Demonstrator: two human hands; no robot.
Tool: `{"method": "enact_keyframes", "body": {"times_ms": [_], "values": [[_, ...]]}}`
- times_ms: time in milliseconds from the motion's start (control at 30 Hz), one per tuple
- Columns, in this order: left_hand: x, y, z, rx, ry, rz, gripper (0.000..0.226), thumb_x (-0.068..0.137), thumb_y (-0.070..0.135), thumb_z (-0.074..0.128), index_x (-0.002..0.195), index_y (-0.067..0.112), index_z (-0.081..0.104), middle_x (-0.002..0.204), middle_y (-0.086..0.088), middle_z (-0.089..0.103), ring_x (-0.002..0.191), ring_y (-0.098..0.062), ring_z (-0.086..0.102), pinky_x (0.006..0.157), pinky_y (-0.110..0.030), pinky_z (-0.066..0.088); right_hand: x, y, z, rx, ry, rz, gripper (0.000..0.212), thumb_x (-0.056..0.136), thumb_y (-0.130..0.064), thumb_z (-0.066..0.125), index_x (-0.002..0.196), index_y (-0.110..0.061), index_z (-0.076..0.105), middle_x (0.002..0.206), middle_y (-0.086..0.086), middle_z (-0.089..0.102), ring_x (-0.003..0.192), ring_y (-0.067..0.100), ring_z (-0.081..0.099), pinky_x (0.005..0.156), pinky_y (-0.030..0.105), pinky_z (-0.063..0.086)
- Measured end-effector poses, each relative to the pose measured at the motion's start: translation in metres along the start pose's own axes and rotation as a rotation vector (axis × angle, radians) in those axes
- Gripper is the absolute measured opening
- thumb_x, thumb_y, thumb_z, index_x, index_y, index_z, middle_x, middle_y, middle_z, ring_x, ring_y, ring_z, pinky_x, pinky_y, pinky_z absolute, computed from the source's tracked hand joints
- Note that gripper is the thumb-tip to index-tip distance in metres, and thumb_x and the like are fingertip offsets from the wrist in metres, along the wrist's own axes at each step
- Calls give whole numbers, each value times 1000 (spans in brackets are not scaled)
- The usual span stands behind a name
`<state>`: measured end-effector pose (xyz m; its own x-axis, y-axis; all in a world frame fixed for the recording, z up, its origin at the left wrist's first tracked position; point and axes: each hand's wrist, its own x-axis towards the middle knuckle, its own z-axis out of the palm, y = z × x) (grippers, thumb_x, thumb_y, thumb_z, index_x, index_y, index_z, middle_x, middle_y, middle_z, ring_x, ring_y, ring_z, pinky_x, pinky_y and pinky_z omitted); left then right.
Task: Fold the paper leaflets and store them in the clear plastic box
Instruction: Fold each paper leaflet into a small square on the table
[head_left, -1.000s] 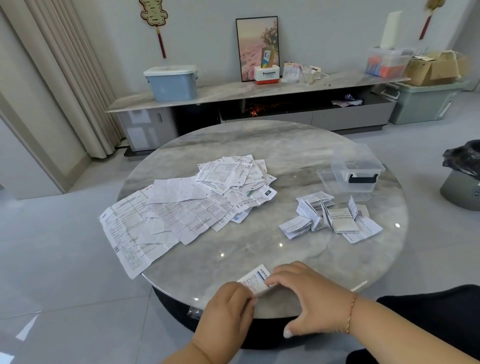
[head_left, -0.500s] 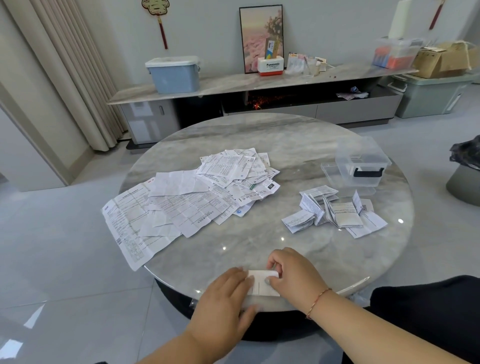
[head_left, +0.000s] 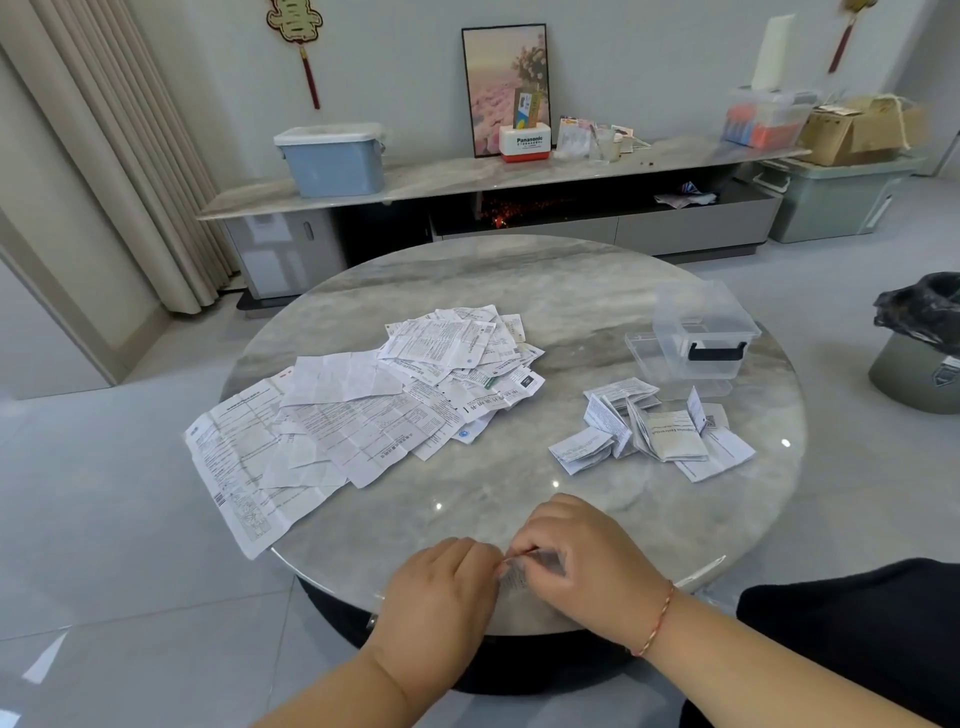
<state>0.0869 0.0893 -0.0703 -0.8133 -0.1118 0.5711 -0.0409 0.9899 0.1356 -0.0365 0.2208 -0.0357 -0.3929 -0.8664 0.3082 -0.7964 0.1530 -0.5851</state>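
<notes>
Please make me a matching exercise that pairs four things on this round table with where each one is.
Things:
1. unfolded leaflets
2. folded leaflets
3. clear plastic box
4. small leaflet

Places:
A. pinched between the left hand and right hand at the near edge
B. far right of the table, with nothing visible inside
C. spread in a heap on the left
D. clustered just in front of the box

Pairs: 1-C, 2-D, 3-B, 4-A

Soft even daylight, glare spots on table, edges warped.
</notes>
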Motion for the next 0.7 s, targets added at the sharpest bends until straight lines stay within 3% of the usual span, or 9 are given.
{"method": "enact_keyframes", "body": {"times_ms": [133,233,367,533,600,700], "values": [[15,2,-10,-190,-123,-150,23,89,31,45,71,21,55,60,13,48,53,-7,43,44,-19,35,7,2,-11,46,32,83,7,69,-22,59,65,-24,65,60,-22,53,73,1,50,66,10,39],[26,0,-13,-312,-174,-268,32,91,42,39,71,21,54,60,15,44,55,-4,41,50,-18,34,11,5,-24,76,35,165,13,70,-14,64,62,-24,65,58,-20,54,71,0,54,62,7,38],[39,1,-10,-405,-258,-310,24,96,31,47,74,24,51,65,11,51,66,-8,48,59,-22,39,16,14,-37,55,-69,317,21,76,-16,66,62,-31,61,64,-15,59,68,-1,56,62,10,41],[60,-13,6,-370,-282,-341,11,96,30,45,95,29,56,90,15,54,86,-2,47,77,-20,41,23,43,-70,-77,-143,563,23,80,-17,66,61,-30,61,68,-11,64,72,9,61,64,17,45],[68,-17,17,-297,-331,-294,22,95,31,48,115,29,54,110,14,53,102,-3,45,87,-16,37,28,49,-84,-162,-98,653,9,81,-21,67,73,-18,69,77,-4,68,79,14,64,69,23,49],[84,-13,36,-259,-393,-200,42,93,30,49,135,26,43,135,10,42,124,-11,37,98,-17,28,46,61,-105,-298,96,697,13,86,-18,57,80,-14,68,81,2,68,79,21,63,70,28,49]]}}
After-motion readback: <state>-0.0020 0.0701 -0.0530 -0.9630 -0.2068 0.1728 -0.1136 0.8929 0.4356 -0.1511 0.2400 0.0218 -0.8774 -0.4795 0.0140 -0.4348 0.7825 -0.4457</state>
